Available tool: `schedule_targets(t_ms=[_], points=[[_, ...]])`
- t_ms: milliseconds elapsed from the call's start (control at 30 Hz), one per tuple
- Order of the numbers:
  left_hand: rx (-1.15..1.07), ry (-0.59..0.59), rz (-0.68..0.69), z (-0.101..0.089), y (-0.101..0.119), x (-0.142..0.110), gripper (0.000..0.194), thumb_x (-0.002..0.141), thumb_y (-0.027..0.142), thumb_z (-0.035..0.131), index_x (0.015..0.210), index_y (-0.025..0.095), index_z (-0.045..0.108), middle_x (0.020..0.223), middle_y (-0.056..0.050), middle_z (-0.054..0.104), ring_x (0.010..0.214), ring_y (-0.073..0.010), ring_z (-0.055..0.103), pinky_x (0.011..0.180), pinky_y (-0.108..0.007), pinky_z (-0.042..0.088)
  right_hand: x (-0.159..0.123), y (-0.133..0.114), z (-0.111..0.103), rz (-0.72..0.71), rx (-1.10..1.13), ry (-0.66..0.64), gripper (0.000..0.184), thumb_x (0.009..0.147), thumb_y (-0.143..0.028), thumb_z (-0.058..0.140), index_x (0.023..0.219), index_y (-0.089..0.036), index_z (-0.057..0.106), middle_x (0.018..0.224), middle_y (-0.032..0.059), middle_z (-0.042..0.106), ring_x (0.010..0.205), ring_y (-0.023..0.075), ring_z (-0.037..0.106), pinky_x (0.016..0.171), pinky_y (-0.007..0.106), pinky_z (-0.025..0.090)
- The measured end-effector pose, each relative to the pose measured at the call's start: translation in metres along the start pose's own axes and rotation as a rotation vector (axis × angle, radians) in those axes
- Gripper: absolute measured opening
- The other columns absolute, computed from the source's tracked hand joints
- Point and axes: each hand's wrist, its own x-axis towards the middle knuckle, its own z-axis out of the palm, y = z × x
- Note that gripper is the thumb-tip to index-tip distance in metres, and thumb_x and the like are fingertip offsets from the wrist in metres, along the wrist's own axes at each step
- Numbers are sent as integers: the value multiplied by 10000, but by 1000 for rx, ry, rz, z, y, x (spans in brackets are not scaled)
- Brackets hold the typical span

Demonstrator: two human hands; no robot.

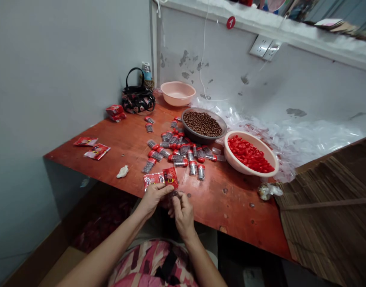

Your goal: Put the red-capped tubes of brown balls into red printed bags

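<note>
Knuckles up, the left hand (154,198) is curling at the near edge of the red table (230,207), its thumb lying over the bottom of some red packets (161,178); whether its fingertips are gripping is staying unclear. The right hand (184,213) is bending in from the other side, its thumb and forefinger closing on a small dark item (173,194), which is sitting between the hands and looking blurred. Both forearms are slanting inward. Bare tabletop is opening to the right, and more is stretching left past a white scrap (122,172). Straight ahead, red-capped containers (183,149) are crowding the surface. Beyond them, a bowl of brown beads (202,124) and a bowl of red pieces (251,154) are standing near clear plastic pieces (314,135). Brown cardboard (332,207) is bordering the right edge; a grey wall (66,71) is rising at the left.
</note>
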Motion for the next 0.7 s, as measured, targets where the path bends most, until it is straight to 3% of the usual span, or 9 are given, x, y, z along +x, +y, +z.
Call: schedule_targets(t_ms=[100, 267, 433, 600, 700], points=[[47, 109, 75, 3, -3, 0, 221, 628, 330, 650, 568, 133, 570, 419, 21, 531, 344, -106, 479, 356, -210, 350, 1, -2, 1, -18, -54, 53, 224, 824, -383, 432, 892, -183, 505, 534, -28, 534, 412, 86, 497, 412, 182, 400], [14, 39, 101, 5, -5, -4, 272, 694, 365, 582, 574, 121, 564, 423, -11, 544, 344, -124, 488, 370, -236, 368, 7, -3, 3, 168, 289, -143, 317, 826, -468, 365, 736, -173, 437, 504, -33, 526, 298, 54, 412, 272, 142, 279], [-94, 5, 83, 9, -11, -9, 256, 698, 371, 577, 620, 128, 549, 450, 15, 514, 332, -113, 466, 332, -236, 361, 3, -6, 5, 30, 85, 70, 258, 805, -428, 446, 816, -174, 489, 499, -53, 498, 362, 63, 452, 338, 148, 350], [-128, -83, 53, 11, -16, -14, 260, 727, 365, 547, 609, 134, 529, 433, 14, 501, 336, -125, 482, 352, -247, 379, 1, -2, 4, 113, 235, -32, 284, 829, -440, 385, 740, -176, 442, 522, -45, 505, 315, 46, 402, 287, 138, 295], [-241, 5, 69, 12, -13, -13, 242, 708, 369, 572, 659, 134, 544, 480, 4, 540, 373, -118, 488, 361, -233, 377, -1, -3, 3, 80, 129, -15, 243, 833, -407, 398, 780, -180, 470, 533, -42, 506, 336, 52, 418, 313, 148, 324]])
